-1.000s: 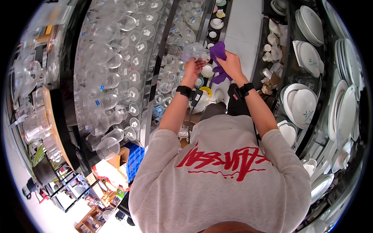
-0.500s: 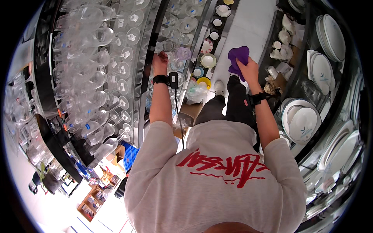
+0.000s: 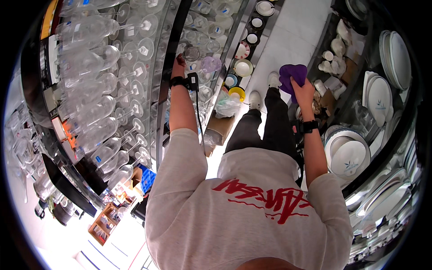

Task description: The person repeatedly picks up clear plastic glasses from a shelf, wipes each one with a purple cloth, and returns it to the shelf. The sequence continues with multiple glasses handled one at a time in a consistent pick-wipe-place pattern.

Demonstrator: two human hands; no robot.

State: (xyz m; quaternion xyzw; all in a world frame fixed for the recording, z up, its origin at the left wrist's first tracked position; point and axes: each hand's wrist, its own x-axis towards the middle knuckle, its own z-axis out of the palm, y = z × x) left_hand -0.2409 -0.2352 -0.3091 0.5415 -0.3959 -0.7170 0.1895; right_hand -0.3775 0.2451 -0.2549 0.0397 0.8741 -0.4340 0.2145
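Note:
My right hand (image 3: 304, 93) is closed on a purple cloth (image 3: 293, 76), which hangs in loose folds above the pale floor. On the other side, my left hand (image 3: 178, 64) reaches in at the dark edge of a glassware shelf (image 3: 178, 38). Its fingers are mostly in shadow and partly hidden, so I cannot tell whether they hold anything. Closest to that hand are a clear glass (image 3: 192, 53) and a purple-tinted glass (image 3: 210, 64).
Rows of stemmed glasses (image 3: 94, 60) fill the upper left shelf. Cups and saucers (image 3: 243, 68) line a low shelf, with a cardboard box (image 3: 218, 131) nearby. White plates (image 3: 349, 157) and white ceramic pieces (image 3: 332, 64) crowd the right shelves. A black cable (image 3: 198, 114) hangs from my left wrist.
The view has shifted. My left hand has moved left, more of it now behind the shelf edge. My right hand has moved right and nearer my body with the purple cloth.

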